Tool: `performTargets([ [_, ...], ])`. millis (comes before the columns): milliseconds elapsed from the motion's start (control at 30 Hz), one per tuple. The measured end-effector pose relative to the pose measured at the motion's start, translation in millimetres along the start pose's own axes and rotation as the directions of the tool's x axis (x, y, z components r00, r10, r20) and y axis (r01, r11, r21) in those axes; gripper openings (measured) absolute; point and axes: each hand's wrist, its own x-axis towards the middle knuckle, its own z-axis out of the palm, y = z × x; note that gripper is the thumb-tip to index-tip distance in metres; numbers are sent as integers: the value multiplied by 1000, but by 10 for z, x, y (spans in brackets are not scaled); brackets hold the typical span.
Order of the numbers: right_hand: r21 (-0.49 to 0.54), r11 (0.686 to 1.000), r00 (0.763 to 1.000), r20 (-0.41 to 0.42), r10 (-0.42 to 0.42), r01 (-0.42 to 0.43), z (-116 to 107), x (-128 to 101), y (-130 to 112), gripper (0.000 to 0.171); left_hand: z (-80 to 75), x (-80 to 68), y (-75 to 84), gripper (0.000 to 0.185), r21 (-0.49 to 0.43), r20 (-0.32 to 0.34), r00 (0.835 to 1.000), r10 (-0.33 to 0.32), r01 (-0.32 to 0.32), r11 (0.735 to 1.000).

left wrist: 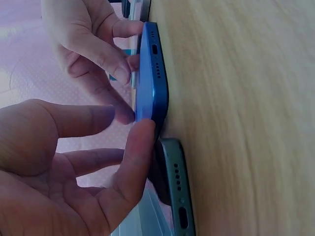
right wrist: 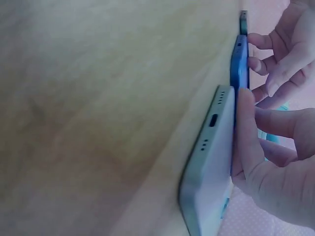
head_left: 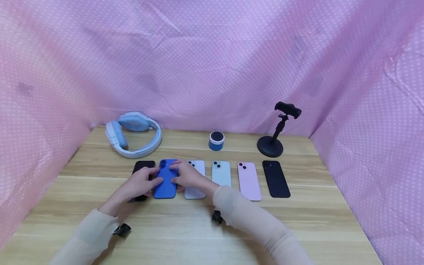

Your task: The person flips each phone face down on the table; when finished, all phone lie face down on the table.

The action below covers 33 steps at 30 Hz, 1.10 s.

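A blue smartphone (head_left: 166, 186) lies back up on the wooden table, its camera end away from me. My left hand (head_left: 140, 182) is at its left edge; in the left wrist view a fingertip (left wrist: 143, 129) touches that edge while the thumb hovers over the back. From the other side my right hand (head_left: 188, 175) reaches the right edge, with a fingertip (right wrist: 246, 98) against it. Partly under my left hand is a dark phone (head_left: 141, 164) with a greenish frame. Just right of the blue one, a pale lavender phone (head_left: 197, 193) is partly covered by my right hand.
Further right in the row lie a pale mint phone (head_left: 221, 175), a pink phone (head_left: 250, 184) and a black phone (head_left: 276, 180). Behind them stand light-blue headphones (head_left: 155, 141), a small blue speaker (head_left: 216, 143) and a black phone stand (head_left: 269, 146). Pink dotted cloth (head_left: 212, 73) surrounds the table.
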Motion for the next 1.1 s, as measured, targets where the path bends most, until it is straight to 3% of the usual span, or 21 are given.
performTargets([
  [67, -4, 1000, 999, -30, -29, 29, -24, -10, -7, 48, -36, -18, -26, 57, -21, -10, 999, 33, -33, 999],
  [167, 6, 994, 991, -80, -109, 110, -51, -29, -38, 46, -102, -77, -73, 55, 6, -75, 993, 93, -93, 996],
  [300, 125, 967, 973, -100, -210, 222, -47, -59, -98, 47, -188, -172, -125, 51, 62, -193, 969, 156, -147, 987],
  [433, 253, 932, 965, -110, -238, 259, 10, -67, -150, 50, -274, -255, -175, 50, 39, -252, 953, 168, -164, 986],
  [533, 359, 905, 974, -110, -201, 227, 70, -57, -185, 53, -344, -311, -222, 52, 25, -265, 955, 132, -130, 991],
  [700, 559, 812, 986, -94, -139, 168, 168, -28, -231, 59, -434, -353, -279, 56, 18, -258, 962, 89, -88, 996],
  [800, 667, 737, 993, -41, -114, 113, 241, -18, -236, 62, -469, -356, -324, 58, 13, -251, 964, 90, -90, 996],
  [967, 782, 623, 997, 53, -59, -4, 366, 4, -266, 64, -470, -352, -420, 59, 2, -231, 970, 75, -76, 997],
  [1100, 829, 557, 997, 77, -28, -49, 435, 32, -303, 67, -423, -337, -482, 59, -20, -219, 974, 53, -58, 998],
])
